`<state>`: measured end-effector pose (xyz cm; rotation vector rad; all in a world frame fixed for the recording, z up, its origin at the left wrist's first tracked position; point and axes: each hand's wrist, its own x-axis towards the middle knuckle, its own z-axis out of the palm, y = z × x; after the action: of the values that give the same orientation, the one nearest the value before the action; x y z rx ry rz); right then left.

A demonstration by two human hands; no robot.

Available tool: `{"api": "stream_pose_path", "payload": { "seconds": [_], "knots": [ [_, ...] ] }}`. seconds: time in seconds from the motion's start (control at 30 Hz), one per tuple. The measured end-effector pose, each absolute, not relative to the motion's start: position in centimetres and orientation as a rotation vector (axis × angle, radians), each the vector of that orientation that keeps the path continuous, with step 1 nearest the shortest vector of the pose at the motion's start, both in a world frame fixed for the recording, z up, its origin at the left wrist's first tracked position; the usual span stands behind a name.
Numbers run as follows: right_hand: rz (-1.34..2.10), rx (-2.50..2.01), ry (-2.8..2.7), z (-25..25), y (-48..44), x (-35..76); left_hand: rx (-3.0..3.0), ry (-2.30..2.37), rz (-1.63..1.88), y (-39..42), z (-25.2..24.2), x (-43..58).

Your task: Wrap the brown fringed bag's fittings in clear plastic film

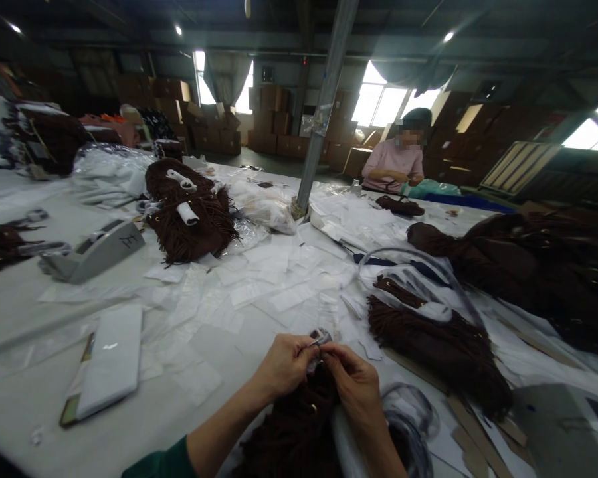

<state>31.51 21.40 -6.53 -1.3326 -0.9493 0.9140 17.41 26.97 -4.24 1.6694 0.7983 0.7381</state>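
Observation:
A dark brown fringed bag (292, 435) with gold eyelets lies at the table's near edge, below my hands. My left hand (285, 364) pinches a small greyish-white wrapped piece (321, 336) at the top of the bag. Close beside it, touching the same piece from the right, my right hand (351, 378) has its thumb and fingertips pressed together. The fingertips hide part of the wrapping. Another brown fringed bag (428, 338) with clear plastic round its strap lies to the right of my hands.
Thin white sheets (259, 292) cover the middle of the table. On the left are a grey tape dispenser (97, 252), a white pad (110, 362) and more brown bags (194, 226). A metal post (323, 106) rises ahead; a person (396, 159) works beyond it.

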Motion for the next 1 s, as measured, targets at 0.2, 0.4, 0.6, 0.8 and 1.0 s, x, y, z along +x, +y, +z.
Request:
{"api": "stream_pose_path", "payload": {
  "seconds": [0.2,0.4,0.6,0.8,1.0],
  "knots": [
    [0.977,-1.207,-0.772,-4.9,21.2,31.0,1.556,0.636,0.668,26.9,-3.1,16.9],
    [1.096,-1.152,-0.756,-4.5,21.2,30.9,1.493,0.622,0.704,26.9,-3.9,17.3],
    [1.126,-1.172,-0.746,-4.8,21.1,31.1,1.604,0.640,0.695,26.7,-3.5,17.3],
    [1.066,-1.203,-0.757,-4.9,21.3,30.9,1.581,0.628,0.700,26.6,-2.8,17.2],
    [1.038,-1.242,-0.835,-4.7,21.3,30.7,1.308,0.758,0.634,27.1,-3.4,17.4]
  ]
}}
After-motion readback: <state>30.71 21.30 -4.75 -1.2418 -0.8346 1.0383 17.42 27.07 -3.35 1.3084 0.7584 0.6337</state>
